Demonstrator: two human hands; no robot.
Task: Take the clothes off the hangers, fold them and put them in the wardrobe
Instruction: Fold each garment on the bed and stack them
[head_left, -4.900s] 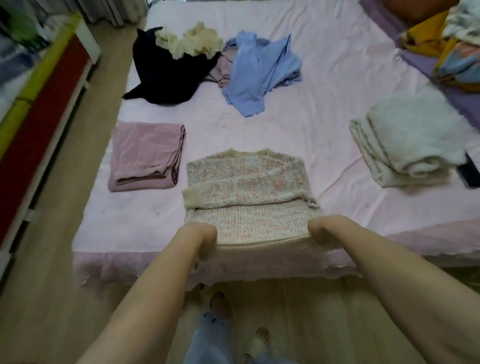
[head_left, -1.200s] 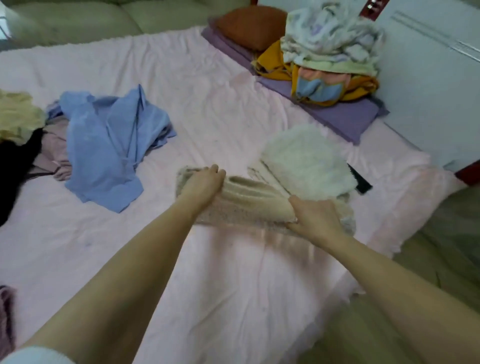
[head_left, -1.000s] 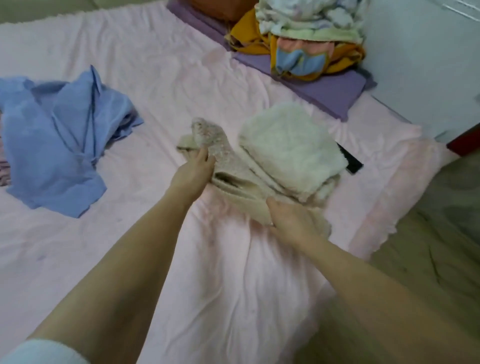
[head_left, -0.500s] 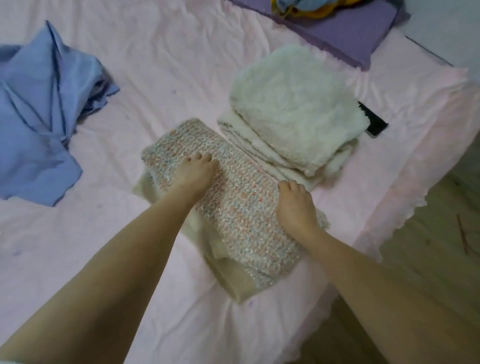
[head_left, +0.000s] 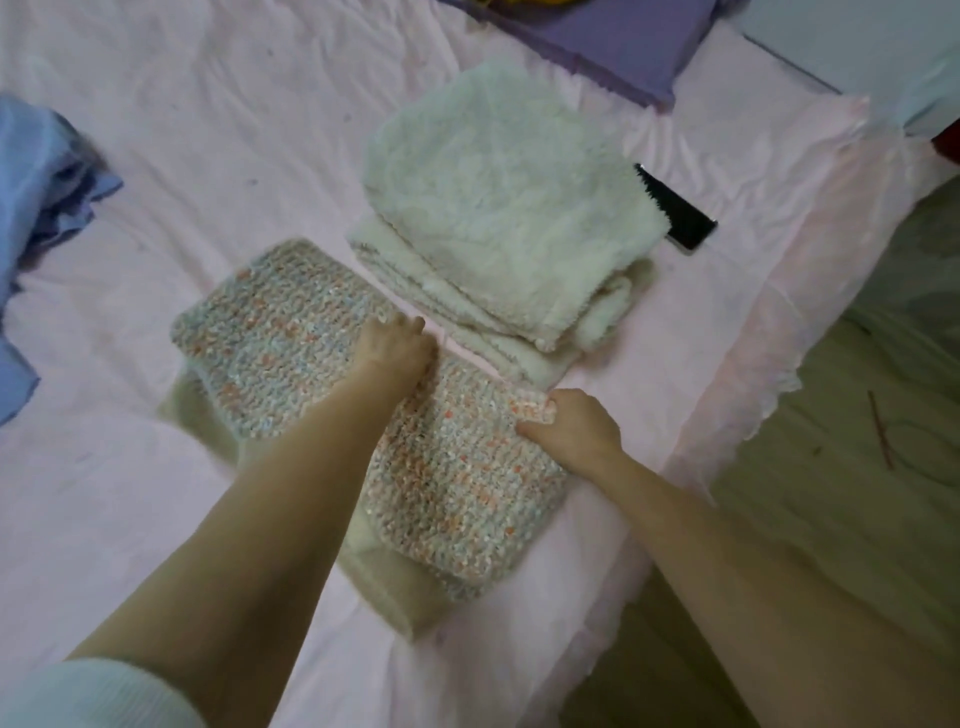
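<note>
Both hands now press the folded pink-and-blue flecked knit sweater on the pink bed sheet, left hand flat, right hand pinching its corner, newly laid beside the fluffy white folded garment, awaiting the wardrobe.

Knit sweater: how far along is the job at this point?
Done: a white fleece garment lies folded on the pink bedsheet. In hand: the speckled knit sweater sits folded beside it; the left hand presses it flat, the right hand has a grip on its corner. Left: a blue garment lies crumpled, unfolded. Nothing shown has reached a wardrobe; none is in view.
</note>
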